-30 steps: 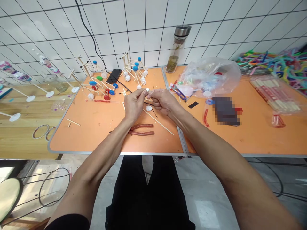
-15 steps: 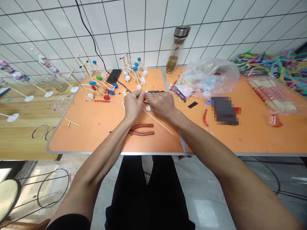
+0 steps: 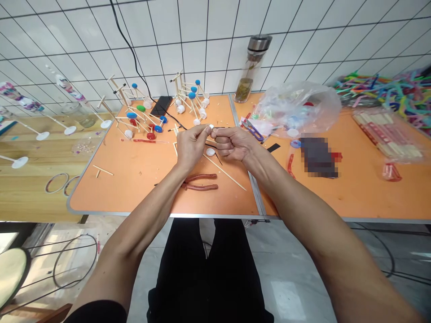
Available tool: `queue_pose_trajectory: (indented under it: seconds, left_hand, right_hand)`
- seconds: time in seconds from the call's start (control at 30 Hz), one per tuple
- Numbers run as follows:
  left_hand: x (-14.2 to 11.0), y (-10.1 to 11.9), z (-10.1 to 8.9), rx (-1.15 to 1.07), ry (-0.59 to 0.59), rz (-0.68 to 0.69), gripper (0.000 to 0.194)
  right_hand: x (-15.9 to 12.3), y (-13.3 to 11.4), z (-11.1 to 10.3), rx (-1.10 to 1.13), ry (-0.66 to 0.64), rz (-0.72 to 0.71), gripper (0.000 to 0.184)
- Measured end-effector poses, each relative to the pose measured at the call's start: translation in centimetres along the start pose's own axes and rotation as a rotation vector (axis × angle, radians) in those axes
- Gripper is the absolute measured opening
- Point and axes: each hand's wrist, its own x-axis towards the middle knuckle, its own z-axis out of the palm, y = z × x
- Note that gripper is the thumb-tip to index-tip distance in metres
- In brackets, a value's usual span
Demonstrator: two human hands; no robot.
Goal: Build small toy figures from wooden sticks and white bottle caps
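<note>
Over the orange table, my left hand [image 3: 191,146] and my right hand [image 3: 232,142] meet fingertip to fingertip. Both pinch a small white piece [image 3: 211,127], mostly hidden by the fingers; it may be a bottle cap. Below the right fingers a white bottle cap [image 3: 210,152] lies on the table. A thin wooden stick [image 3: 227,174] slants towards the front edge from there. Nearer to me, pliers [image 3: 202,181] with red-brown handles lie beside my left forearm. Short sticks [image 3: 175,139] stick out just left of my left hand.
Stick models with coloured caps [image 3: 141,110] and another such model [image 3: 191,96] stand at the back. A phone [image 3: 161,106] lies between them. Right of my hands are purple-handled scissors [image 3: 253,130], a tea bottle [image 3: 251,67] and a plastic bag [image 3: 303,107].
My right hand has turned and shifted slightly, so its curled fingers show more. The white piece between the fingertips is easier to see. The whole view has shifted a little.
</note>
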Motion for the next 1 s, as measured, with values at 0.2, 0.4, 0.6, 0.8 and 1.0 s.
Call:
queue_pose_trajectory:
  seconds: [0.2, 0.4, 0.6, 0.8, 1.0]
  left_hand:
    - [0.0, -0.3, 0.3, -0.047, -0.006, -0.061, 0.035]
    - [0.1, -0.8, 1.2, -0.182, 0.002, -0.152, 0.026]
    - [1.0, -0.2, 0.9, -0.401, -0.003, -0.305, 0.022]
    - [2.2, 0.2, -0.6, -0.612, -0.167, -0.635, 0.030]
    - [2.1, 0.3, -1.1, -0.828, -0.322, -0.717, 0.021]
  right_hand:
    - [0.6, 1.5, 1.2, -0.574, 0.338, -0.453, 0.028]
    - [0.8, 2.3, 1.2, -1.298, 0.571, -0.624, 0.038]
    - [0.5, 1.4, 0.1, -1.014, 0.441, -0.732, 0.041]
    - [-0.7, -0.7, -1.3, -0.767, 0.210, -0.623, 0.066]
    - [-1.0, -1.0, -2.2, -0.636, 0.155, -0.515, 0.068]
